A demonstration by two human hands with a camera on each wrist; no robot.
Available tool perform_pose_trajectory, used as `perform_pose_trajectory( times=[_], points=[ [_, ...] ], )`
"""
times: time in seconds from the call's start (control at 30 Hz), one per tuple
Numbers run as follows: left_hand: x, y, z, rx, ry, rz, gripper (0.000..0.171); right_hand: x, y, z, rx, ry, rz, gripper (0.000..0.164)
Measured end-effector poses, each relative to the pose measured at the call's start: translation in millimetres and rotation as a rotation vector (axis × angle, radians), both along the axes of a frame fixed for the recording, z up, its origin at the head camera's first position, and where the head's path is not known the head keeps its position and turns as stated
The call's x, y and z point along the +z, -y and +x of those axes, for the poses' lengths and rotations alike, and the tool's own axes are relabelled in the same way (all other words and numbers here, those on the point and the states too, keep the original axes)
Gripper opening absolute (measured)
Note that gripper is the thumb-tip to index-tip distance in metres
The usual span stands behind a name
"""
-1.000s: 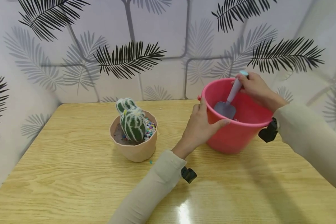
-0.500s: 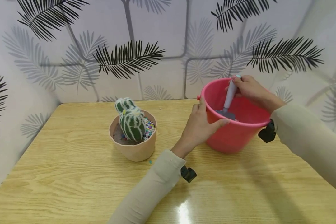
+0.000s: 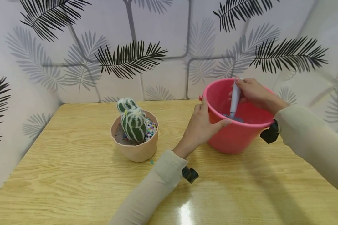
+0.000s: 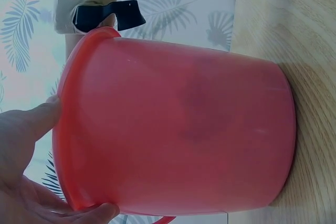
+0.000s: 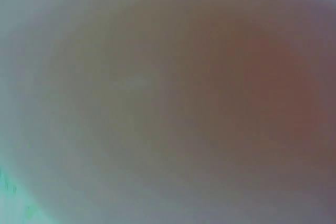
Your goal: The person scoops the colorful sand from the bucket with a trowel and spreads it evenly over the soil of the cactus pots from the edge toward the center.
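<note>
Right fingers (image 3: 241, 84) round trowel (image 3: 235, 100), left (image 3: 197, 112) gripping bucket (image 3: 232, 137)

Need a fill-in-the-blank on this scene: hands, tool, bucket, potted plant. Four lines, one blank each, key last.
1. The ____ hand grips the trowel by its handle.
2. The left hand holds the rim of the ____.
3. In the head view, the pot stands to the ____ of the bucket.
4. A green ____ with white fuzz stands in the pot, beside colourful pebbles.

Missing words: right; bucket; left; cactus.
</note>
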State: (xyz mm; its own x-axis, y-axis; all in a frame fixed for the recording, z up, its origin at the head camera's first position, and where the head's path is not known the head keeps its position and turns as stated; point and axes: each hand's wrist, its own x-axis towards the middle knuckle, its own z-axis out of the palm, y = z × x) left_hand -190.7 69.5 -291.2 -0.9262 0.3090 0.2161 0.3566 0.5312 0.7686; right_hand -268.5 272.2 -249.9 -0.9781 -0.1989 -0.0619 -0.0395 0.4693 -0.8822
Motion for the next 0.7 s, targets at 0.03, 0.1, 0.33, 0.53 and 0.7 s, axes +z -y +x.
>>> perform_pose_trajectory(
  times=[0.03, 0.1, 0.33, 0.53, 0.7],
  points=[
    [0.3, 0.0, 0.2, -0.001, 0.001, 0.000, 0.101, 0.1, -0.3, 0.1, -0.009, 0.000, -0.001, 0.049],
    [0.4, -0.1, 0.4, -0.002, 0.003, 0.002, 0.101, 0.2, -1.5, 0.1, -0.028, -0.002, -0.004, 0.049],
    [0.3, 0.1, 0.2, -0.004, 0.003, 0.007, 0.101, 2.6, -9.5, 1.7, -0.085, 0.040, -0.040, 0.051],
    [-0.2, 0.8, -0.1, -0.007, -0.002, 0.011, 0.100, 5.7, -13.2, 1.9, -0.133, 0.087, -0.034, 0.061],
    [-0.4, 1.2, 0.3, -0.008, 0.008, 0.022, 0.100, 6.9, -17.0, -0.3, -0.173, 0.100, -0.012, 0.070]
  ],
)
